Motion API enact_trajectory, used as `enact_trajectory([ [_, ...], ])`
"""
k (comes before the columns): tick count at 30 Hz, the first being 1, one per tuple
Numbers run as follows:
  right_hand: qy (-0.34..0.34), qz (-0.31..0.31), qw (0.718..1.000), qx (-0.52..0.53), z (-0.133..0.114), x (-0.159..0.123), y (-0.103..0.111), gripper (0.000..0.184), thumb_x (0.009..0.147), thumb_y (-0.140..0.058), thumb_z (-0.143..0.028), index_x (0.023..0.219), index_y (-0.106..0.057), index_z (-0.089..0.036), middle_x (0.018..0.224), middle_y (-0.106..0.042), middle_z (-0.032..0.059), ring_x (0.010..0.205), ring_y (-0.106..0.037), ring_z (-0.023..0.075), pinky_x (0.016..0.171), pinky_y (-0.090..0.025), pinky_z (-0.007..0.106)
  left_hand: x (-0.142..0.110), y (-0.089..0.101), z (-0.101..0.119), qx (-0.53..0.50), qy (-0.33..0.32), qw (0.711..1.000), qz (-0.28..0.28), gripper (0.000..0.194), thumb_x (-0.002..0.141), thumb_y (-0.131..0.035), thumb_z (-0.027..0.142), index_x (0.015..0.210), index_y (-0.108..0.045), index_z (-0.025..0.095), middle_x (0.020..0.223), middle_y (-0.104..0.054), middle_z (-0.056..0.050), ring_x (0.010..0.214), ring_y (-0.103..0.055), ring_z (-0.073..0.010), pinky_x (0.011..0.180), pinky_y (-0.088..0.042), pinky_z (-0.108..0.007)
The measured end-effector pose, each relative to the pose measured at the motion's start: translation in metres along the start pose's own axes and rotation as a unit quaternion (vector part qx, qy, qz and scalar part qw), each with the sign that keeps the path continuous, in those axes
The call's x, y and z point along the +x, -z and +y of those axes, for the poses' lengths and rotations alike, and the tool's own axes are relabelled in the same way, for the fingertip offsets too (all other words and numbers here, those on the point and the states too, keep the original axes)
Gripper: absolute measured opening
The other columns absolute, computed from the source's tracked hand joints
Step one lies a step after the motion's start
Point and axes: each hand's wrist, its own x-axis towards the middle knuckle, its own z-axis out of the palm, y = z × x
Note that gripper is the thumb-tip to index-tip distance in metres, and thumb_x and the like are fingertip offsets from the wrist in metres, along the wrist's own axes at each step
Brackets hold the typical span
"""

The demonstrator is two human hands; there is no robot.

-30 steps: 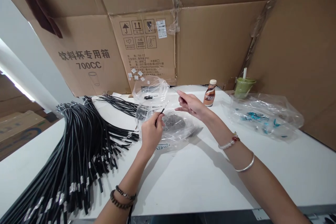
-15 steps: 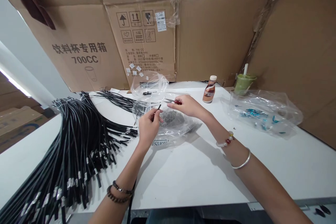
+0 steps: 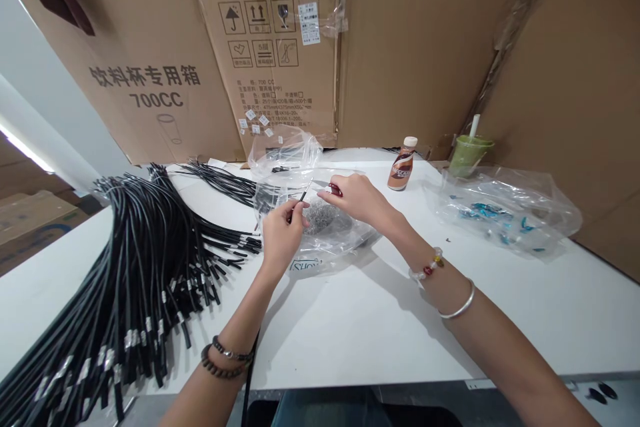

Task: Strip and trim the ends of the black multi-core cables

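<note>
My left hand pinches a thin black cord with a bare metal tip that points up and right. My right hand is closed on small red-handled snips, whose tip sits close to the cord's end. Both hands hover over a clear plastic bag holding a heap of small grey metal parts. The cord trails down past my left wrist and off the front edge of the white table.
A big bundle of black cords with silver bands fills the left side. Another clear bag lies behind the hands. A brown drink bottle, a green cup and a bag of blue pieces sit right. Cardboard walls stand behind.
My right hand has come down and left, bringing the snips up to the cord's tip. My left hand has stayed nearly in place, and the view shifted a little.
</note>
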Motion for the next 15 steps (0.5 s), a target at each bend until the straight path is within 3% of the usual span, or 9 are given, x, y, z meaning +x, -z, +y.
enact_trajectory([
  [15,-0.011,0.015,1.000,-0.017,0.0015,0.0015,-0.0030,0.037,0.091,-0.052,-0.045,0.065,-0.043,-0.020,0.064,-0.054,0.0005,0.056,-0.039,0.0125,0.056,-0.026,0.027,-0.0012,-0.0003,0.0025,0.003,-0.008,1.000,0.002,0.020,0.092,-0.053,0.026,0.088,-0.070,0.016,0.053,-0.058,0.005,0.052,-0.055,-0.0121,0.060,-0.044,-0.027],
])
